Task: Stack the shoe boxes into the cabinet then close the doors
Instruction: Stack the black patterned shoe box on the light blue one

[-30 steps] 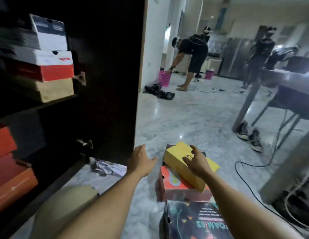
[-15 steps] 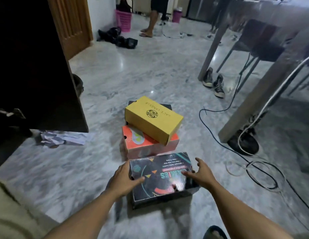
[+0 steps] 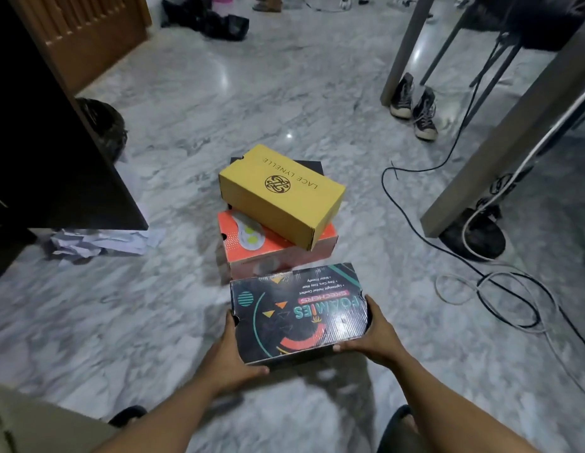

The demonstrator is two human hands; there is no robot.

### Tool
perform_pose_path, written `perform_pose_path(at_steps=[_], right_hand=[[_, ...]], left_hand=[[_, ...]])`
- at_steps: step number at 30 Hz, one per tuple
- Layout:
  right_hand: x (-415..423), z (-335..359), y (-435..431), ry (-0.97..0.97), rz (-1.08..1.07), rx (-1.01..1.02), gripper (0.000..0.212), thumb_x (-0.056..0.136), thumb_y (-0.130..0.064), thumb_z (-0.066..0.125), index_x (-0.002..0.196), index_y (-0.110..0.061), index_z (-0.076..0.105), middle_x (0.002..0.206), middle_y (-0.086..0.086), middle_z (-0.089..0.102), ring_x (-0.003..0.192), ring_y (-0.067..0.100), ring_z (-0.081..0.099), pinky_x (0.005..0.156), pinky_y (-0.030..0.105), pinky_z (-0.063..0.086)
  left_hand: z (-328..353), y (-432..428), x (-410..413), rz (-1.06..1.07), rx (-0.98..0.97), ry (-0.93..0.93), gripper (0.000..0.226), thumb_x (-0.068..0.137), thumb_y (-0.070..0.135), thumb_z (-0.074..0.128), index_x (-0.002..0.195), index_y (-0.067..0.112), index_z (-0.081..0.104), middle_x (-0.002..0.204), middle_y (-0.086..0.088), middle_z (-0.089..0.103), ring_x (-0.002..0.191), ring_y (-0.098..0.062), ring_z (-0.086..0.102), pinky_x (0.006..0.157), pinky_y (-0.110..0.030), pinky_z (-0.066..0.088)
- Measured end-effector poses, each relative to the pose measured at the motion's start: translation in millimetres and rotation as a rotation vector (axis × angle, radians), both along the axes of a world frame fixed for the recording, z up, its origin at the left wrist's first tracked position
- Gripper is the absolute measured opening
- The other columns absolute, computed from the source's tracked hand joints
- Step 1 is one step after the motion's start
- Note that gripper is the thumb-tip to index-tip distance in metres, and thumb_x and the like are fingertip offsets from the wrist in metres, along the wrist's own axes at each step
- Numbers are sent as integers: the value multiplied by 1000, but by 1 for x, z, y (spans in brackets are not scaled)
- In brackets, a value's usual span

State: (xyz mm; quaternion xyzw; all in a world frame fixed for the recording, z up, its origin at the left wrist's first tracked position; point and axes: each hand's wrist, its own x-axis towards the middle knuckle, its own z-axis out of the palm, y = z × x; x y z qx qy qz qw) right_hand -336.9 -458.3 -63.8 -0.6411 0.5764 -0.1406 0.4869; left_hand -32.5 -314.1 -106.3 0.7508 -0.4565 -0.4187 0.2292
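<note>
yellow box point(image 3: 281, 194) "LACE LYNELLE"; black box point(image 3: 299, 313) "SKECHERS FOAMIES"

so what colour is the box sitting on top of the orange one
Mustard yellow box, with a dark round logo on its lid; the head view shows it clearly.

Glossy grey marble floor point(image 3: 284, 93), table legs point(image 3: 405, 44)

Half a second ago both hands only rested on top of the black printed shoe box point(image 3: 299, 313); now the left hand point(image 3: 230, 356) and right hand point(image 3: 376, 338) clamp its two short ends, thumbs along the near edge. A second ago they hovered spread above the yellow box point(image 3: 281, 194).
</note>
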Motion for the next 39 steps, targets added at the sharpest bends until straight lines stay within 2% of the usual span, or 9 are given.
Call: perform_pose_path(at_steps=[5, 12, 16, 20, 23, 28, 31, 37, 39], right_hand=[[24, 13, 18, -99, -15, -21, 112, 38, -30, 104, 131, -35, 43, 123, -22, 60, 100, -21, 58, 71, 4, 48], [105, 65, 45, -206, 109, -123, 126, 38, -44, 102, 140, -30, 30, 138, -10, 53, 120, 15, 60, 86, 32, 60], [175, 131, 45, -288, 193, -241, 124, 38, -43, 102, 139, -24, 33, 138, -9, 51, 123, 13, 55, 99, 32, 53], [255, 210, 45, -394, 270, -297, 122, 39, -32, 103, 137, -20, 32, 125, -5, 59, 108, 8, 61, 87, 20, 56], [312, 268, 52, -482, 334, -380, 122, 34, -43, 103, 134, -26, 35, 126, -5, 60, 112, 10, 63, 92, 35, 58], [396, 361, 81, -611, 553, -469, 125, 42, -36, 100, 143, -17, 29, 130, -3, 51, 117, 13, 53, 101, 33, 49], [438, 397, 103, -698, 659, -488, 132, 39, -39, 100, 146, -19, 24, 132, -7, 46, 122, 12, 49, 106, 38, 48], [520, 438, 164, -888, 708, -442, 122, 38, -41, 102, 135, -23, 31, 121, -8, 52, 110, 10, 58, 91, 33, 56], [552, 444, 186, -968, 700, -405, 110, 41, -35, 103, 128, -22, 37, 115, -10, 54, 102, 5, 61, 74, 27, 61]], left_hand=[[29, 15, 19, 97, 2, -93, 162, 30, 83, 80, 153, 37, -14, 149, 10, 49, 131, -15, 54, 99, -33, 51], [112, 58, 80, 212, -68, -287, 161, 35, 80, 78, 155, 29, -17, 148, 6, 51, 133, -22, 51, 96, -32, 49], [195, 82, 129, 316, -171, -428, 157, 40, 76, 81, 156, 29, -13, 152, -1, 46, 136, -26, 48, 102, -36, 47], [287, 113, 180, 464, -260, -543, 157, 40, 73, 84, 157, 28, -11, 153, -4, 44, 136, -27, 47, 105, -37, 45], [347, 147, 212, 580, -367, -597, 158, 33, 76, 82, 156, 33, -7, 150, -1, 47, 133, -25, 51, 104, -39, 47], [412, 209, 242, 841, -540, -700, 157, 32, 75, 83, 157, 28, -1, 157, -4, 37, 140, -23, 40, 113, -37, 37], [440, 246, 251, 975, -590, -801, 150, 37, 70, 86, 157, 30, 6, 153, -3, 43, 136, -23, 47, 109, -35, 41], [474, 309, 270, 1208, -678, -916, 130, 51, 62, 88, 155, 34, 15, 145, 3, 52, 130, -22, 52, 104, -33, 44], [477, 326, 279, 1323, -700, -927, 122, 52, 67, 83, 152, 35, 22, 141, 1, 56, 126, -22, 56, 102, -36, 47]])
